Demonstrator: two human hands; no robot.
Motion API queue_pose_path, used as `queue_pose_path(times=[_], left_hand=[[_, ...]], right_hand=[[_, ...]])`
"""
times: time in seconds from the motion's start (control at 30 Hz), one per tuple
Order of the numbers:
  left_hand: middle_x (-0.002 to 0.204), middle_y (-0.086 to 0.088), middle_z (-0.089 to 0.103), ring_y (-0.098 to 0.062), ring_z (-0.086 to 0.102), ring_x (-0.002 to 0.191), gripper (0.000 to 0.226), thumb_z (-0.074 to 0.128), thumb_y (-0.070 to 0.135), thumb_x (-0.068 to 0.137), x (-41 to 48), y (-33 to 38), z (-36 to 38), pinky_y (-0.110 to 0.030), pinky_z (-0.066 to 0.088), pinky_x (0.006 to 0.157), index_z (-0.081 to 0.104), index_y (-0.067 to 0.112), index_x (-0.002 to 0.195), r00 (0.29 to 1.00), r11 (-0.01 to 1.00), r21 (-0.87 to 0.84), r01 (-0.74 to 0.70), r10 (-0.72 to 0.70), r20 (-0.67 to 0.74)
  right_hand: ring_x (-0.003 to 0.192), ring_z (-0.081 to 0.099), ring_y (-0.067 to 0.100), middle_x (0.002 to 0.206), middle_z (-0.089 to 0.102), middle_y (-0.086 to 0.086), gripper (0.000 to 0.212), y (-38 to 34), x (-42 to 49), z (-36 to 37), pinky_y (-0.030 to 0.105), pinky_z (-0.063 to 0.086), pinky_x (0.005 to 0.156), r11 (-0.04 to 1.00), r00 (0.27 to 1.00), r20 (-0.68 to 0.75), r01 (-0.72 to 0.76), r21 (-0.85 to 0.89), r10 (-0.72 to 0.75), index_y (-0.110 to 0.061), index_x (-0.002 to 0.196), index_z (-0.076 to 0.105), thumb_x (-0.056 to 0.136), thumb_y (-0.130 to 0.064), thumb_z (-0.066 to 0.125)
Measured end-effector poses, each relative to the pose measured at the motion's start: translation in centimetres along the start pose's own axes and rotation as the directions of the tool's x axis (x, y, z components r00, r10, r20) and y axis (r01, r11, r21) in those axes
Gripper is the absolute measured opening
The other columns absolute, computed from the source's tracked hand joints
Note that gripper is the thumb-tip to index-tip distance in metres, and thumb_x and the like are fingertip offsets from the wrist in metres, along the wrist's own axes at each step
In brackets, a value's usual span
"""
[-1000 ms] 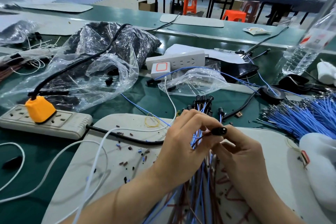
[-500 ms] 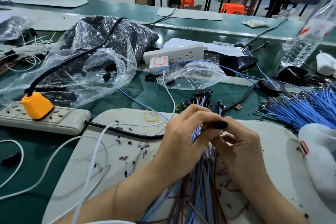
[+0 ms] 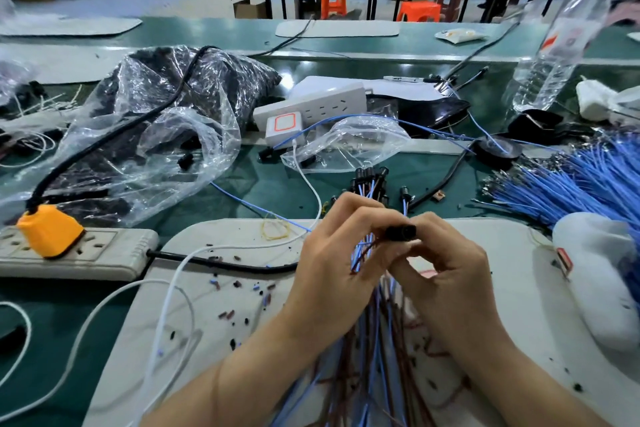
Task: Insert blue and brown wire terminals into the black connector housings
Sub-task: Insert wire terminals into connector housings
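Now both hands meet at centre frame over the white mat (image 3: 207,305). The left hand (image 3: 332,253) has its fingers curled, pinching blue and brown wires (image 3: 362,248) just behind the housing (image 3: 401,231). The right hand (image 3: 446,288) is clamped on that black housing with thumb and bent fingers. Below the hands, a bundle (image 3: 372,367) of blue and brown wires runs to the bottom edge. Just above them, a cluster (image 3: 370,178) of wired housings lies on the counter (image 3: 270,184). At left, the big clear bag (image 3: 156,135) holds black parts; the small bag (image 3: 349,142) at centre holds a few more.
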State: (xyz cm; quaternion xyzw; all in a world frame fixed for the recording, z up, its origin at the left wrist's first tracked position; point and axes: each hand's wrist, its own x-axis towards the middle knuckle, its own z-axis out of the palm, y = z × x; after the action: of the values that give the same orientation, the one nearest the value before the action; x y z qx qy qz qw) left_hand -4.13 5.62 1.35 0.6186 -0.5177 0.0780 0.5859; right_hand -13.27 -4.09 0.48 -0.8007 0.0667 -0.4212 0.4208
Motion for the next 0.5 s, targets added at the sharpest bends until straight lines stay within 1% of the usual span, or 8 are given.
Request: queue_pose_path(times=[0.07, 0.1, 0.17, 0.23, 0.27, 0.3, 0.4, 0.5], left_hand=[[0.092, -0.003, 0.06, -0.008, 0.059, 0.084, 0.015, 0.07, 0.011, 0.084, 0.06, -0.24, -0.05, -0.018, 0.047, 0.079, 0.067, 0.009, 0.098, 1.0, 1.0, -0.012, 0.013, -0.014, -0.026], [0.091, -0.001, 0.061, -0.008, 0.059, 0.082, 0.017, 0.07, 0.011, 0.082, 0.04, -0.34, -0.05, -0.018, 0.047, 0.078, 0.066, 0.013, 0.098, 0.999, 0.999, -0.031, 0.034, -0.035, -0.035], [0.086, 0.003, 0.062, -0.011, 0.06, 0.078, 0.018, 0.07, 0.014, 0.081, -0.05, -0.44, -0.11, -0.024, 0.049, 0.075, 0.06, 0.021, 0.095, 0.993, 0.988, -0.11, 0.105, -0.109, -0.034], [0.084, 0.002, 0.061, -0.016, 0.06, 0.076, 0.02, 0.069, 0.015, 0.082, -0.05, -0.53, -0.13, -0.032, 0.052, 0.073, 0.055, 0.025, 0.09, 0.989, 0.976, -0.164, 0.146, -0.149, -0.008], [0.085, 0.001, 0.061, -0.017, 0.06, 0.076, 0.02, 0.069, 0.015, 0.082, 0.0, -0.59, -0.1, -0.034, 0.052, 0.073, 0.054, 0.026, 0.09, 0.987, 0.97, -0.182, 0.16, -0.161, 0.009], [0.085, 0.002, 0.061, -0.017, 0.06, 0.076, 0.02, 0.069, 0.014, 0.081, 0.04, -0.63, -0.1, -0.034, 0.052, 0.073, 0.055, 0.026, 0.09, 0.983, 0.961, -0.205, 0.183, -0.181, 0.027], [0.086, 0.009, 0.064, -0.011, 0.062, 0.078, 0.019, 0.071, 0.016, 0.08, 0.11, -0.67, -0.12, -0.026, 0.051, 0.075, 0.059, 0.025, 0.093, 0.963, 0.918, -0.292, 0.269, -0.254, 0.087], [0.089, 0.001, 0.069, -0.012, 0.066, 0.084, 0.017, 0.069, 0.012, 0.081, 0.1, -0.78, -0.06, -0.024, 0.051, 0.079, 0.064, 0.02, 0.095, 0.949, 0.894, -0.318, 0.316, -0.292, 0.121]], right_hand=[[0.081, 0.064, 0.012, 0.087, 0.066, -0.003, 0.018, -0.27, 0.02, -0.3, 0.023, 0.052, 0.072, 0.993, 0.997, -0.054, -0.058, 0.107, 0.064, -0.021, 0.096, 0.064, 0.081, -0.015, 0.059], [0.084, 0.065, 0.014, 0.089, 0.066, -0.004, 0.019, -0.37, -0.01, -0.4, 0.024, 0.052, 0.074, 0.988, 0.995, -0.072, -0.064, 0.137, 0.074, -0.021, 0.099, 0.064, 0.082, -0.018, 0.057], [0.086, 0.066, 0.018, 0.091, 0.065, -0.002, 0.017, -0.61, -0.05, -0.44, 0.027, 0.053, 0.075, 0.99, 0.996, -0.081, -0.038, 0.139, 0.049, -0.023, 0.099, 0.065, 0.084, -0.023, 0.058], [0.085, 0.066, 0.016, 0.091, 0.066, -0.005, 0.014, -0.68, 0.0, -0.2, 0.027, 0.054, 0.074, 0.994, 0.996, -0.081, -0.02, 0.112, 0.029, -0.028, 0.098, 0.066, 0.084, -0.026, 0.062], [0.086, 0.067, 0.014, 0.091, 0.067, -0.008, 0.016, -0.64, 0.01, -0.11, 0.026, 0.054, 0.074, 0.995, 0.996, -0.088, -0.021, 0.101, 0.03, -0.03, 0.099, 0.066, 0.083, -0.026, 0.064], [0.086, 0.067, 0.013, 0.091, 0.067, -0.01, 0.017, -0.6, -0.02, -0.06, 0.024, 0.053, 0.074, 0.995, 0.994, -0.1, -0.024, 0.098, 0.034, -0.032, 0.099, 0.067, 0.083, -0.026, 0.065], [0.086, 0.067, 0.011, 0.091, 0.067, -0.013, 0.018, -0.56, -0.16, -0.05, 0.02, 0.053, 0.075, 0.996, 0.99, -0.141, -0.017, 0.082, 0.029, -0.032, 0.1, 0.067, 0.083, -0.026, 0.065], [0.08, 0.067, 0.012, 0.09, 0.067, -0.014, 0.018, -0.62, -0.09, -0.25, 0.02, 0.053, 0.072, 0.998, 0.977, -0.21, -0.004, 0.066, 0.018, -0.032, 0.102, 0.065, 0.085, -0.027, 0.064]])
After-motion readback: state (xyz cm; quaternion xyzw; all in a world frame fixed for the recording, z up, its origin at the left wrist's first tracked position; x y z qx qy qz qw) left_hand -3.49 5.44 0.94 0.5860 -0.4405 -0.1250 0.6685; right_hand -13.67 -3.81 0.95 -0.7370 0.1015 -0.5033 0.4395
